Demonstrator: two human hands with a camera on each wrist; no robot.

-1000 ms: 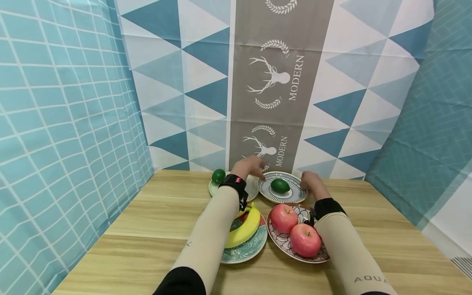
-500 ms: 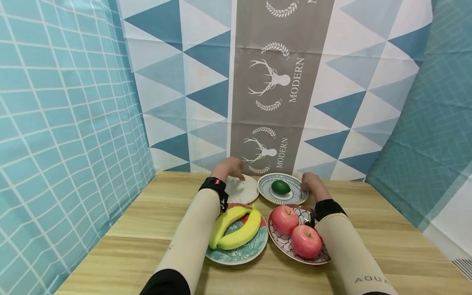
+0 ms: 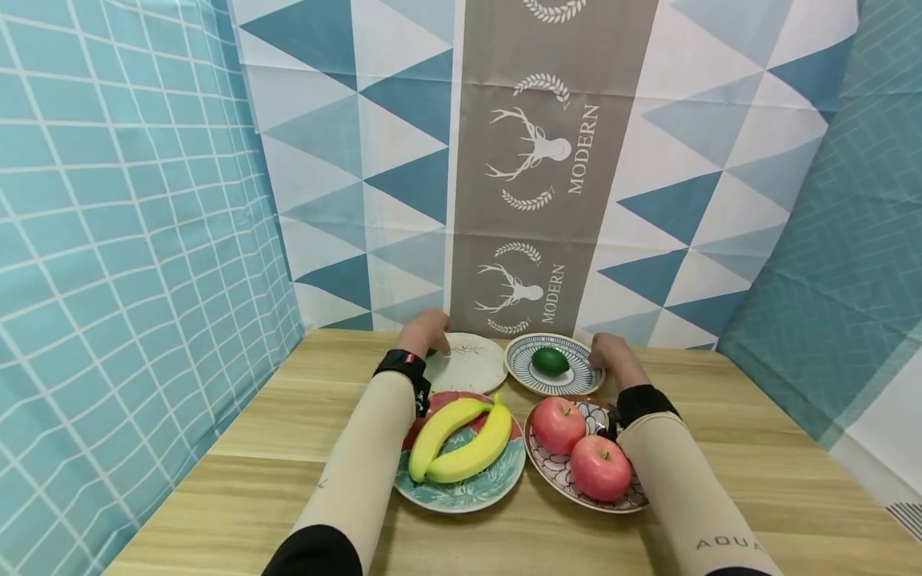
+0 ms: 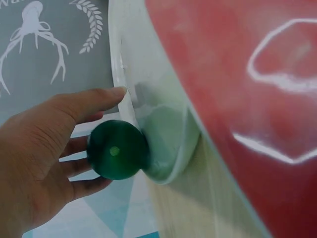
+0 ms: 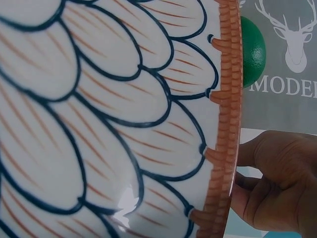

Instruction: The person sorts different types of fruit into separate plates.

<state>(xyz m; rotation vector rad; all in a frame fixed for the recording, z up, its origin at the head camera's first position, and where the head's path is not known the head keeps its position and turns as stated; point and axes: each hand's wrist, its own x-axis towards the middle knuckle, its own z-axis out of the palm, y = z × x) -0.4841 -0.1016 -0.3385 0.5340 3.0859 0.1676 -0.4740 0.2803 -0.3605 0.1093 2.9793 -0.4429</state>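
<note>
My left hand (image 3: 425, 330) is at the left side of the pale plate (image 3: 471, 368), around a dark green lime (image 4: 118, 149). In the left wrist view its fingers reach behind the lime, while the thumb stays apart from it, near the plate's rim. Whether the fingers touch the lime is unclear. My right hand (image 3: 611, 356) is at the right rim of the blue-striped plate (image 3: 520, 374), its fingers bent. Another lime (image 3: 551, 362) lies on that plate. The fingertips are hidden behind the flower-patterned plate (image 5: 119, 114) in the right wrist view.
Nearer me, two bananas (image 3: 471, 454) lie on a red and teal plate (image 3: 468, 502), beneath my left wrist. Two apples (image 3: 599, 468) sit on the flower-patterned plate beside my right forearm. A patterned cloth (image 3: 403, 160) hangs behind the wooden table (image 3: 274, 432).
My left hand has moved left, from between the two back plates to the lime on the pale plate. The right hand has stayed at the striped plate's rim.
</note>
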